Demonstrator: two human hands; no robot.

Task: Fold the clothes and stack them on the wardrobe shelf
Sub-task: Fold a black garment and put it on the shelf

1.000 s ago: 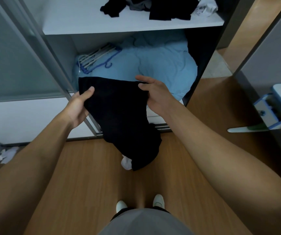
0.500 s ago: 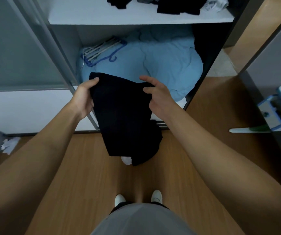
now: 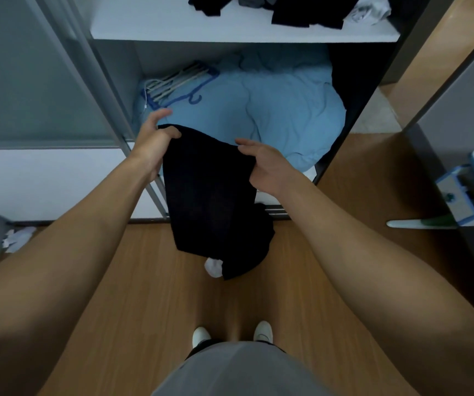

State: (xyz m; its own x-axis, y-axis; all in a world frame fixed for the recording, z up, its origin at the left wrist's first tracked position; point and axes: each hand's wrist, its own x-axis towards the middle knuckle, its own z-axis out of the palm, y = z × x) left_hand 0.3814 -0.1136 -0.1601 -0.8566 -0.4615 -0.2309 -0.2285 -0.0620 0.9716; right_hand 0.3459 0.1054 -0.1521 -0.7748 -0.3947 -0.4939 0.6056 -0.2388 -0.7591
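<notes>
A black garment (image 3: 213, 201) hangs in front of the open wardrobe, its lower end bunched just above the floor with a bit of white cloth (image 3: 213, 267) showing under it. My left hand (image 3: 152, 141) pinches its top left corner. My right hand (image 3: 267, 167) grips its top right edge. Above, the white wardrobe shelf (image 3: 173, 27) carries a loose heap of dark clothes (image 3: 310, 10) and a pale piece (image 3: 371, 10) at its back right.
Below the shelf lies a light blue bedding bundle (image 3: 273, 110) with several hangers (image 3: 178, 84) on its left. A sliding door frame (image 3: 107, 90) stands at left. Crumpled paper (image 3: 18, 238) is on the wooden floor, a blue-white object (image 3: 464, 195) at right.
My hands have come closer together along the garment's top edge, narrowing it. The view has tilted down, so the shelf sits higher in the frame.
</notes>
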